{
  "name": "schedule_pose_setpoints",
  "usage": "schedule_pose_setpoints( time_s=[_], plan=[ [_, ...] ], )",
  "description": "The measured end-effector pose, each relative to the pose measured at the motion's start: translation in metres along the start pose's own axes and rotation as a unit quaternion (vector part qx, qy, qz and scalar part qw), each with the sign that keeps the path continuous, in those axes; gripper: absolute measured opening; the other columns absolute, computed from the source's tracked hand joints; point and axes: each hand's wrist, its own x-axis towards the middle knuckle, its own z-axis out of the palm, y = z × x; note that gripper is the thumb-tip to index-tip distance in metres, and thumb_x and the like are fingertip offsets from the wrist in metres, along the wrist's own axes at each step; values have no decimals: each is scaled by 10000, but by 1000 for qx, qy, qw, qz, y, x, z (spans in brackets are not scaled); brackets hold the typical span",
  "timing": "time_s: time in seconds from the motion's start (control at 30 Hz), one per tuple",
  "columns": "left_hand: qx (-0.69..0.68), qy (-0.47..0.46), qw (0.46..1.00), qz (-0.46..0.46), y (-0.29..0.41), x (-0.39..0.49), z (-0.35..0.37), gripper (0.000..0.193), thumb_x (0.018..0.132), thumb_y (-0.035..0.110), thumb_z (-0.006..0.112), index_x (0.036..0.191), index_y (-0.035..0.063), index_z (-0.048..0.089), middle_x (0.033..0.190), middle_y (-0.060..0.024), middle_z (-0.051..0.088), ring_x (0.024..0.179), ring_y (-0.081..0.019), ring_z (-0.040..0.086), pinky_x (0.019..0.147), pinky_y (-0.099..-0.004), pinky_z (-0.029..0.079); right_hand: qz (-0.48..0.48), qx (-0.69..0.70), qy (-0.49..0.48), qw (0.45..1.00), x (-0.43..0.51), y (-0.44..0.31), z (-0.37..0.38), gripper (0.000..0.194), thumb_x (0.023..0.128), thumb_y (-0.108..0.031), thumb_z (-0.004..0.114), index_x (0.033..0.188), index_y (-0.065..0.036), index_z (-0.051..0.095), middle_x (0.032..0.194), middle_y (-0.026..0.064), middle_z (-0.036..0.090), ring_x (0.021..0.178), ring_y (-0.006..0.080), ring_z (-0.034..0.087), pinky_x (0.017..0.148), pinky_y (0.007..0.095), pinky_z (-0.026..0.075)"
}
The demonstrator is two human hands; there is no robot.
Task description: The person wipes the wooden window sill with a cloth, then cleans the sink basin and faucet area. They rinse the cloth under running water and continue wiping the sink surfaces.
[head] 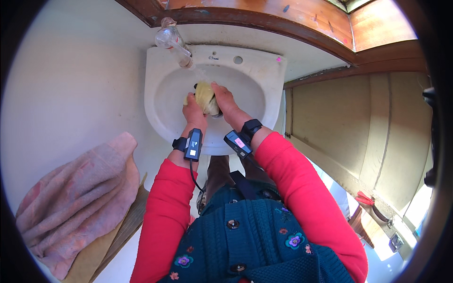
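A white ceramic washbasin (254, 83) is in front of me. Over its bowl, my left hand (194, 110) holds the left side of a wet yellow cloth (204, 94), with small dark parts showing at its edges. My right hand (224, 98) presses on the cloth's right side, fingers extended. Water appears to run from the mouth of a clear plastic bottle (173, 41), which is fixed or leaning at the basin's back left and points down at the cloth. Whether something lies inside the cloth cannot be told.
A pinkish towel (81, 198) hangs at the left over brown material. Behind the basin runs a wooden frame (254, 19). A pale panelled door (329, 123) with a red ribbon (364, 198) near its handle stands to the right. Devices are strapped to both wrists.
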Motion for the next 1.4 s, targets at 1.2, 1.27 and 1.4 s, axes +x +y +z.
schedule_pose_setpoints(
  time_s=[1.2, 1.27, 1.4],
  plan=[
    [35, -60, 996, -63, 18, -7, -1, 664, 894, 649, 458, 1350, 165, 454, 1327, -46, 504, 1217, -210, 445, 1013, -485, 289, 42, 71, -36, 996, 10, -2, -9, 617, 896, -417, 615, 1351, -30, 462, 1131, 126, 634, 940, 240, 650, 750, 446, 542],
    [22, -72, 995, -64, 17, -4, 0, 661, 914, 639, 421, 1366, 158, 439, 1340, -53, 503, 1238, -220, 443, 1028, -488, 286, 12, 75, -46, 996, 4, -5, -3, 685, 877, -401, 647, 1405, -45, 394, 1165, 126, 619, 960, 243, 647, 753, 466, 544],
    [-126, -179, 971, -92, 16, -2, 2, 662, 956, 608, 338, 1401, 121, 404, 1392, -77, 472, 1299, -241, 406, 1068, -471, 276, -89, -48, 29, 994, 4, -5, 10, 680, 817, -424, 679, 1341, -53, 455, 1163, 208, 607, 990, 361, 638, 822, 407, 534]
  ],
)
